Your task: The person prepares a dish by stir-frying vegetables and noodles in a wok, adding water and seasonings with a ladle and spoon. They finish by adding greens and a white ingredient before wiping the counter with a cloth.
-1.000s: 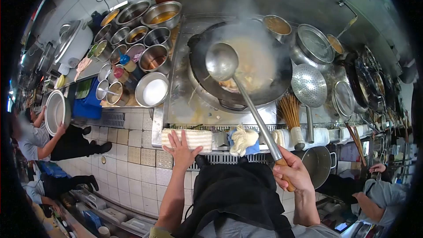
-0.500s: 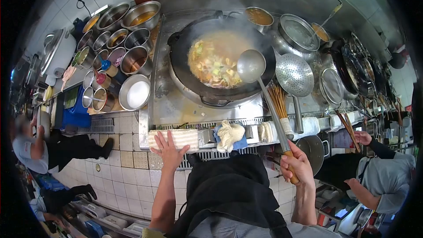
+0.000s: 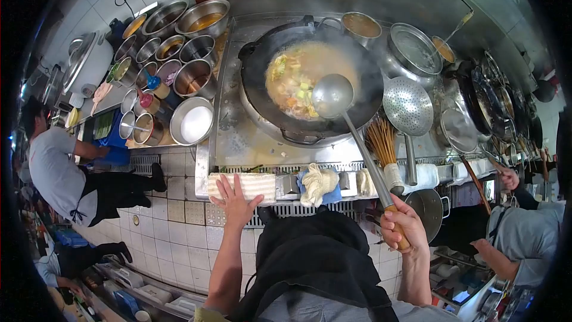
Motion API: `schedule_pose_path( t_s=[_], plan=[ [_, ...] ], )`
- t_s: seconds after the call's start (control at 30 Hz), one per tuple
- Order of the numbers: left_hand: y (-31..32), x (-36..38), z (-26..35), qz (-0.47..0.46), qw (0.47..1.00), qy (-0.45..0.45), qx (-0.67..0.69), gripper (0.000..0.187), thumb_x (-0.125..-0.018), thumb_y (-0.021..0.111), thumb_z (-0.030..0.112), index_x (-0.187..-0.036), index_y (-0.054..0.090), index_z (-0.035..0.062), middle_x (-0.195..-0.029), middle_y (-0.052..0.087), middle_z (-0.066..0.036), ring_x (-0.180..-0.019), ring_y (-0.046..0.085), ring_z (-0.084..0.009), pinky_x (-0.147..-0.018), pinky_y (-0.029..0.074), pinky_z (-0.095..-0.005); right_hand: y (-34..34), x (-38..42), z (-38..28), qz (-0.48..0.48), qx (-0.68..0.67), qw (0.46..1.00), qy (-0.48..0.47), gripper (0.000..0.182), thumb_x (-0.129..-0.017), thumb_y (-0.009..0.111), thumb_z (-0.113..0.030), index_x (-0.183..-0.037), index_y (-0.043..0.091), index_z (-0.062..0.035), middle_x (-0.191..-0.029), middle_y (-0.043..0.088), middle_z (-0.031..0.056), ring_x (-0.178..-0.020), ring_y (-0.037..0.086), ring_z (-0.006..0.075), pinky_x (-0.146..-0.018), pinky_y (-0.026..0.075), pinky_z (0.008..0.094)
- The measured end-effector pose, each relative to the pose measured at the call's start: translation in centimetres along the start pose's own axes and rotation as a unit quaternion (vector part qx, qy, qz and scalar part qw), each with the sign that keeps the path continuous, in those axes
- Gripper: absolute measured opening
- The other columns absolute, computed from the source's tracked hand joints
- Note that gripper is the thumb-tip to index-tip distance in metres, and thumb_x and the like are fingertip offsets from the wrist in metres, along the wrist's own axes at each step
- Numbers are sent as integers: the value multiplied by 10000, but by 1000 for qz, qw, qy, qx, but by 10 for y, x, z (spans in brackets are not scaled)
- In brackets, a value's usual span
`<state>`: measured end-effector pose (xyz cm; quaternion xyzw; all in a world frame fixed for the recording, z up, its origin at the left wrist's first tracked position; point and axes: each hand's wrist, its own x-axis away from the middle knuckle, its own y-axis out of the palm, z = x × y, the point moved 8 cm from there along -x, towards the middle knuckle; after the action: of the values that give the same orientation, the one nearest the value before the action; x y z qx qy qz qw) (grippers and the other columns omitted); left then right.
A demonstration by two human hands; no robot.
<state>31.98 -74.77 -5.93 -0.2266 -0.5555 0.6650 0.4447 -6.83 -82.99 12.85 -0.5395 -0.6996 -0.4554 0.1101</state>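
My left hand (image 3: pixel 237 204) lies with its fingers spread on a striped folded towel (image 3: pixel 262 188) at the counter's front edge. The wooden handle of a long ladle (image 3: pixel 333 96) is wrapped in my right hand (image 3: pixel 404 225). The ladle's bowl hangs over the right part of a big black wok (image 3: pixel 253 92); whether it touches the liquid is hard to tell. Inside the wok, steaming broth (image 3: pixel 292 71) holds yellow and green pieces. A bamboo brush (image 3: pixel 382 143) and a perforated skimmer (image 3: pixel 409 106) lie right of the wok.
Metal bowls of sauces and a bowl of white powder (image 3: pixel 195 122) stand at the left. A pot of liquid (image 3: pixel 360 27) is behind the wok. A knotted cloth (image 3: pixel 319 185) lies at the front edge. Co-workers (image 3: pixel 56 167) stand left and a person (image 3: pixel 527 238) stands right.
The ladle's bowl has moved slightly left and lower relative to the wok. The view has shifted a little. At the left, a co-worker has turned and now reaches toward the blue container.
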Motion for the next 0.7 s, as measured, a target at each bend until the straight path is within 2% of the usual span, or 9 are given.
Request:
schedule_pose_path(
  t_s=[0.2,0.37,0.6,0.67,0.7],
  plan=[
    [1,0,0,6,1000,2,3,1093,-753,603,717,-1526,179,71,-1575,-25,-262,-1456,-77,-432,-1020,-42,-759,9,-26,3,-4,-14,1000,8,542,-912,546,-21,-1420,375,-103,-680,471,52,-405,429,97,-318,348,248],
    [2,-1,-2,-3,1000,-2,1,1091,-760,620,691,-1540,134,102,-1579,-58,-258,-1457,-86,-432,-1015,-45,-760,17,-44,4,-33,-62,998,7,414,-925,557,-46,-1314,425,-96,-683,475,67,-407,426,106,-314,347,254],
    [5,-2,-5,-6,1000,-6,6,1118,-738,622,712,-1542,127,114,-1581,-53,-253,-1457,-91,-430,-1023,-62,-750,29,-58,7,-45,-68,996,31,455,-924,554,-39,-1343,395,-115,-684,470,70,-408,426,113,-312,341,257],
    [5,-2,-5,-4,1000,-5,6,1121,-734,623,715,-1542,128,116,-1581,-50,-254,-1457,-89,-430,-1025,-63,-749,31,-59,8,-29,-43,998,32,409,-928,519,-40,-1319,475,-153,-669,472,68,-381,393,93,-299,318,243],
    [5,-2,-4,-3,1000,-4,7,1124,-731,624,718,-1543,130,118,-1580,-47,-255,-1457,-88,-430,-1026,-64,-748,32,-58,9,-31,-43,998,33,409,-928,519,-40,-1319,475,-153,-669,472,68,-381,393,93,-299,318,243]
  ],
)
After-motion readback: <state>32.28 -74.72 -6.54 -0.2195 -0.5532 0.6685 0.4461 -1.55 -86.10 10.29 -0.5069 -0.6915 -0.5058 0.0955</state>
